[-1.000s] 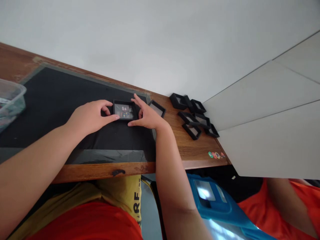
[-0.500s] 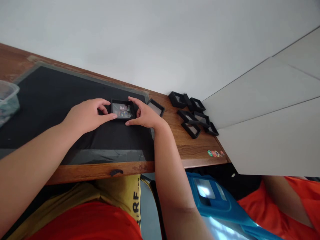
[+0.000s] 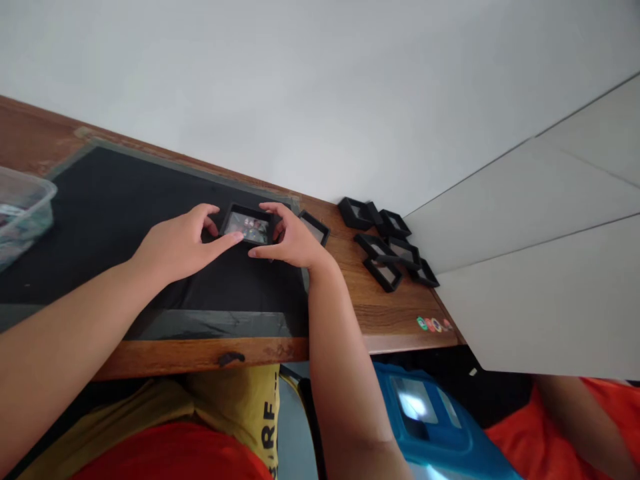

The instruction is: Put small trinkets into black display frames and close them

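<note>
A small black rectangular frame (image 3: 235, 212) lies over the dark mat, with a pale, glossy face and small multicoloured shapes showing in it. My left hand (image 3: 173, 250) grips its left side, the thumb across the near left corner and the fingers curled by the left edge. At the right end, my right hand (image 3: 297, 240) has its forefinger at the far edge and its thumb at the near edge. The undersides of the fingers are hidden. Just behind my right hand, another black frame (image 3: 320, 230) rests partly on the mat's edge.
Several black frames (image 3: 385, 275) lie in a loose pile on the wooden table (image 3: 370, 319) to the right. A clear plastic tub (image 3: 30, 200) with small contents stands at the left. Beyond a blue chair (image 3: 435, 427), another person's orange clothing (image 3: 540, 433) shows.
The frame in my hands now looks slightly tilted, and my left thumb has slid a little further over it. The whole view has shifted slightly, with more of the tub showing.
</note>
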Demonstrator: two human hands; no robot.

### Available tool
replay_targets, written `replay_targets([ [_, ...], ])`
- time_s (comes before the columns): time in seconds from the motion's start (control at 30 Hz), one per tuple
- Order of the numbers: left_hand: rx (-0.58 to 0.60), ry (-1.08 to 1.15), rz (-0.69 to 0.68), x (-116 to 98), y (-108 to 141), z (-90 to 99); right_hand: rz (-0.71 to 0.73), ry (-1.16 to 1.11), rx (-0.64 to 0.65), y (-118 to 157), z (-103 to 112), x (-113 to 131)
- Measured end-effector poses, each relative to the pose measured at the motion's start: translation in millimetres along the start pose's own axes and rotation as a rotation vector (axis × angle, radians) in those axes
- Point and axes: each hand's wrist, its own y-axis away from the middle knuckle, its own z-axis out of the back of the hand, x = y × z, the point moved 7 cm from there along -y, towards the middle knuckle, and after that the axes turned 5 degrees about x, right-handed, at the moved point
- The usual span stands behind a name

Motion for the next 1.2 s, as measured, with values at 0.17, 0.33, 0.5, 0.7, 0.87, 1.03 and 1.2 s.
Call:
replay_targets([
  [0.17, -0.048, 0.164, -0.024, 1.0, 0.8, -2.1, 0.064, -0.035, -0.044, 2.0, 3.1, 10.0],
  [0.33, -0.035, 0.606, -0.135, -6.8, -3.9, -7.4, 0.195, -0.015, -0.164, 3.8, 5.4, 23.4],
  [0.5, -0.028, 0.903, 0.058, -5.7, -6.8, -3.6, 0.312, 0.068, -0.222, 2.0, -5.3, 35.3],
  [0.7, 0.014, 1.007, 0.122, -1.1, -7.4, -4.3, 0.321, 0.073, -0.227, 0.4, -10.1, 32.7],
  [0.87, 0.07, 1.032, 0.102, 1.5, -9.9, -9.9, 0.378, 0.09, -0.213, 1.3, -12.9, 35.0],
  [1.03, 0.048, 1.091, 0.103, 6.8, -11.9, -11.0, 0.341, 0.098, -0.163, 0.6, -16.6, 34.2],
  [1.2, -0.009, 1.174, 0.136, 9.8, -13.4, -10.0, 0.261, 0.069, -0.142, -0.2, -17.7, 29.9],
])
